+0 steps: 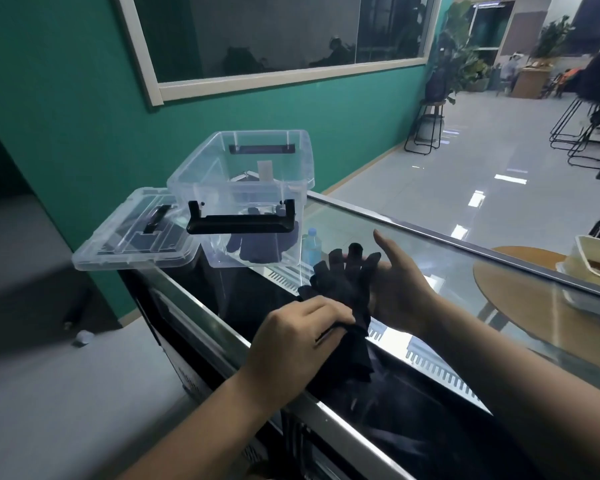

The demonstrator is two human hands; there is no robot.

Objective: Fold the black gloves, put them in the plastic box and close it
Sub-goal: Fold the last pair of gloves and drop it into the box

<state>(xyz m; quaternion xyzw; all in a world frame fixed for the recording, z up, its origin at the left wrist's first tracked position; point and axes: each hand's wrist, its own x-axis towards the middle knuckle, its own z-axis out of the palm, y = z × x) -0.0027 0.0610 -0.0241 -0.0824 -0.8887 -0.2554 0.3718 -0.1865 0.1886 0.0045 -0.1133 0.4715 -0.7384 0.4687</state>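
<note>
Lid [132, 233] left of box [243, 188], on counter [465, 271]

The glove [343, 282] held near the middle is plain black, like the dark glove [257, 249] seen through the clear, colourless plastic box [239, 174], whose handle [241, 226] is black. The clear lid [132, 233] to the left also carries a black handle. The far wall [66, 109] is teal-green with a pale-framed window [274, 39], and the round table [520, 289] on the right is tan.
</note>
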